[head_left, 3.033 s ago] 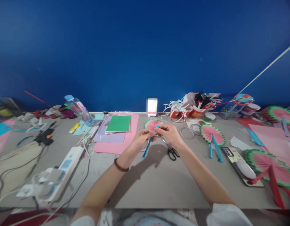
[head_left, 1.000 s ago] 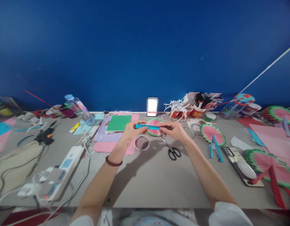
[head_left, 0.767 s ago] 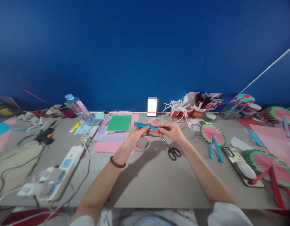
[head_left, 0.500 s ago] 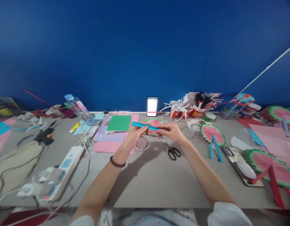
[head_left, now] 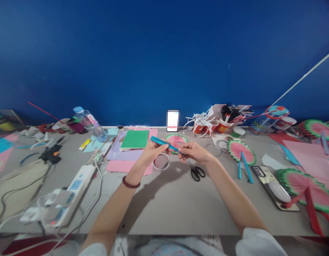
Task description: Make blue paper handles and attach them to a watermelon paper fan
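Our blue paper strip point(head_left: 159, 140) has tipped lower at its right end since half a second ago; our left hand point(head_left: 151, 153) pinches it near mid-length, our right hand point(head_left: 195, 153) that lower end, before the pleated paper fan point(head_left: 175, 139).

The blue strip point(head_left: 159, 140) is long, narrow and bright blue, close to the centre of the frame. It runs roughly straight on a slant: 1 end sits higher, toward the left of the frame, wider to the eye; the other drops toward the right. The left grip point(head_left: 154, 153) pinches it near its middle, the right grip point(head_left: 194, 153) its lower end, partly hidden there.
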`<state>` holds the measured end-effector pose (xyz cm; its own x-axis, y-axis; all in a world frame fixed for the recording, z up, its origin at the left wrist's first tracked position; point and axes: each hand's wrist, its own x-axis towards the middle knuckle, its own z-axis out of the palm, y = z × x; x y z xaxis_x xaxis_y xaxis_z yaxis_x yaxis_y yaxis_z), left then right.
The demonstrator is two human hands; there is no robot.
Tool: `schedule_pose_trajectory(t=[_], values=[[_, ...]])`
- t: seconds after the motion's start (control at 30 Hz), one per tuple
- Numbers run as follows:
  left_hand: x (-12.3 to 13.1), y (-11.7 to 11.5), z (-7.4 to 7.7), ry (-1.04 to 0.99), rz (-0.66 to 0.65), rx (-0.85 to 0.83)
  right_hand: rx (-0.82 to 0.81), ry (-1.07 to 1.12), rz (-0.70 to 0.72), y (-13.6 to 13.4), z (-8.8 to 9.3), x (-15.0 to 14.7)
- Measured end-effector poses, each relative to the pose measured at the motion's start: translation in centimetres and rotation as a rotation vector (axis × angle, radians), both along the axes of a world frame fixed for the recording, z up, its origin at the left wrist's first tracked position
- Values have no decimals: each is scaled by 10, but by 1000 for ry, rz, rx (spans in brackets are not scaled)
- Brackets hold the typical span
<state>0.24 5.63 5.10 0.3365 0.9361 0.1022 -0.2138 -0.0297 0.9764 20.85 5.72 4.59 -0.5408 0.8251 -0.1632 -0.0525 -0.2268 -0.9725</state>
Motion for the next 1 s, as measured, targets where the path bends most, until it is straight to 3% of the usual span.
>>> schedule_pose_trajectory(t=[0.27,0.43,0.77,1.0], values=[[-11,5,-3,15,-101,60,-16,0,-39,-1,-3,-3],[-11,8,-7,46,-27,71,-37,15,0,-2,-3,-4],[-12,9,-8,-10,-46,49,-70,171,134,-7,-12,-17],[-4,8,-9,-154,-22,-58,-67,205,44,-8,-20,-26]])
